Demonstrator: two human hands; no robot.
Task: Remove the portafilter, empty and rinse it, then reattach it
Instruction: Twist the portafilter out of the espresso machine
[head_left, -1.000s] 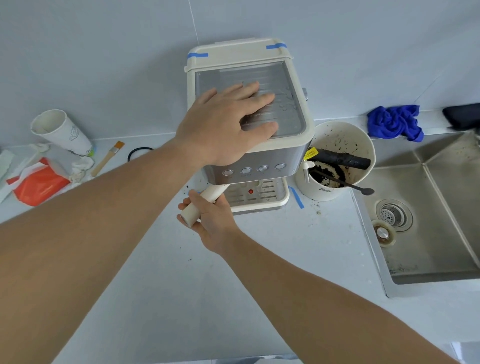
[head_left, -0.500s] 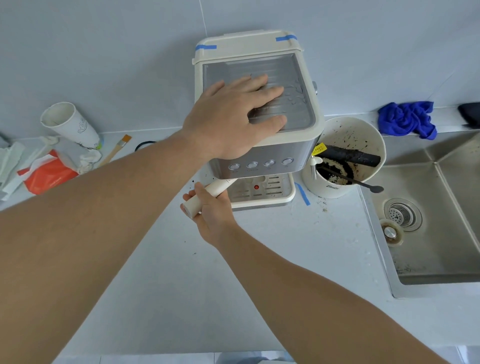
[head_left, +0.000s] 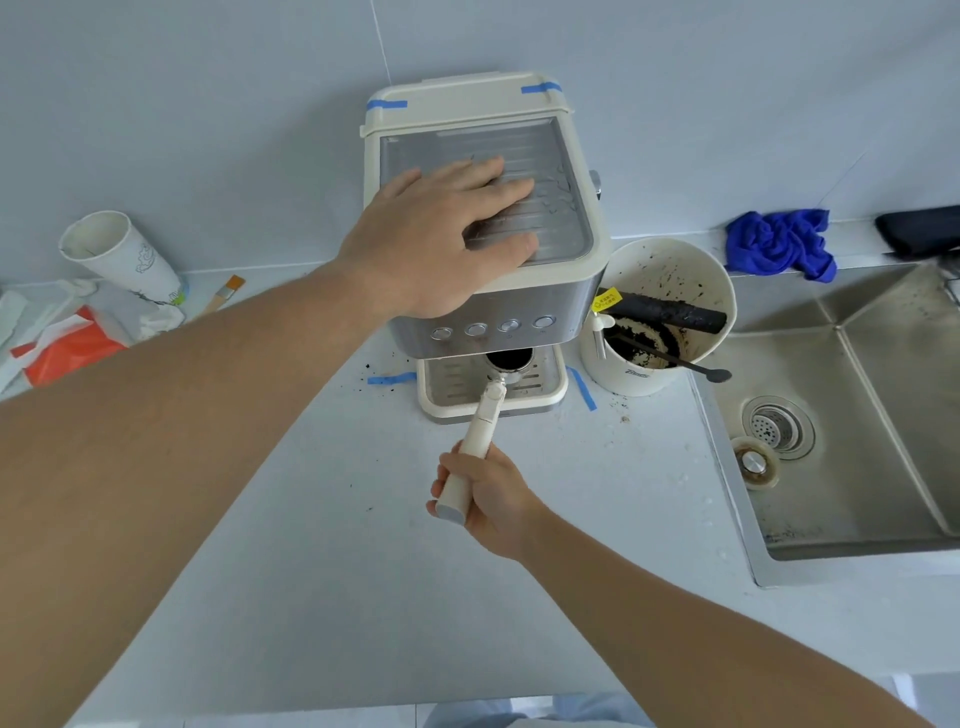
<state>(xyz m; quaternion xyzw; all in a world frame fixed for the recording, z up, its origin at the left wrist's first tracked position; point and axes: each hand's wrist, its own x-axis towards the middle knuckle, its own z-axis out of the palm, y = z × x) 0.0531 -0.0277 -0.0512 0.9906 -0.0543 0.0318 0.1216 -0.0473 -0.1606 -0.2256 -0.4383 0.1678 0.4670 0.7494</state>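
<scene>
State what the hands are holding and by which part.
The right hand grips the portafilter by the lower end of its cream handle. The left hand holds nothing; it lies flat on the espresso machine top.

A pale blue-grey wall (head_left: 208, 104) filled the upper half of the view, with one thin vertical seam (head_left: 382, 47) running down toward twelve o'clock. Below it lay a white counter (head_left: 337, 571), smooth and evenly lit by soft, diffuse light with only faint shadows. At three o'clock a stainless steel sink (head_left: 857, 467) was set into the counter, its basin stained and its round drain (head_left: 777, 427) lying toward the near left side. A narrow ledge (head_left: 665, 231) ran along the wall behind the sink, toward two o'clock.
</scene>
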